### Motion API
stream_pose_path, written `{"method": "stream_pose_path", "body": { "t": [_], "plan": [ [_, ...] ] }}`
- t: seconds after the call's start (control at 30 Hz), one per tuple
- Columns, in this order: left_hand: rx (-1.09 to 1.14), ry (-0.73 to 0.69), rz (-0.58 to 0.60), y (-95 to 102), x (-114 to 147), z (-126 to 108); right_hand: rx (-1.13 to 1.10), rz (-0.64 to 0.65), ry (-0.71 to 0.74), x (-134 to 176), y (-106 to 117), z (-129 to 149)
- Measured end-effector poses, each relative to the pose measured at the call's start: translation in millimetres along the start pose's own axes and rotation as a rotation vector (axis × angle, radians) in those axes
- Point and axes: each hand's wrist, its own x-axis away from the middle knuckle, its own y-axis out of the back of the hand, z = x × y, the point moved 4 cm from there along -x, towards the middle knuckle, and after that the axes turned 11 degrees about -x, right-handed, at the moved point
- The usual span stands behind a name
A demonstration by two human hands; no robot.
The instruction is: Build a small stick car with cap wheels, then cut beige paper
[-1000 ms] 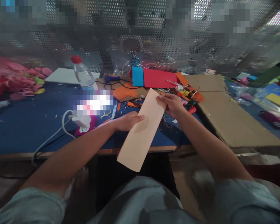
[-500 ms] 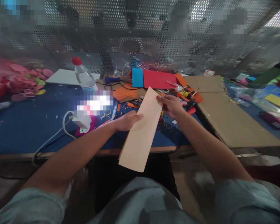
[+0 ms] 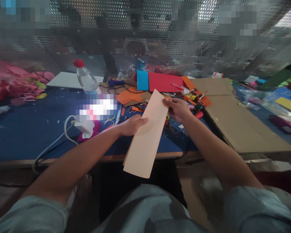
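A long, pale peach sheet of paper (image 3: 145,139) slants between my hands, its lower end hanging over the table's front edge. A second layer shows along its lower left side, so it looks folded or doubled. My left hand (image 3: 134,125) grips the left edge around the middle, thumb on top and the other fingers hidden beneath. Near the upper right edge, my right hand (image 3: 177,108) pinches the paper between thumb and fingers. Orange paper pieces (image 3: 131,96) and small scraps lie on the table just beyond it.
On the blue table (image 3: 29,129) stand a red-capped water bottle (image 3: 87,79) and a white plug adapter (image 3: 85,125) with a cable. Red foam or card (image 3: 166,82) lies at the back, before a perforated metal screen (image 3: 155,42). Flattened cardboard (image 3: 242,129) covers the right; pink pieces (image 3: 26,81) pile up left.
Both hands keep the same hold on the peach paper. The view has shifted only very slightly; nothing else has visibly moved.
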Motion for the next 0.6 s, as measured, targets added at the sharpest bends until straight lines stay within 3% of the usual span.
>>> {"method": "stream_pose_path", "body": {
  "t": [0.6],
  "plan": [
    [-0.042,-0.032,-0.041,3.7,-3.3,3.1,-0.051,-0.031,0.041,-3.5,2.8,-1.1]
  ]
}}
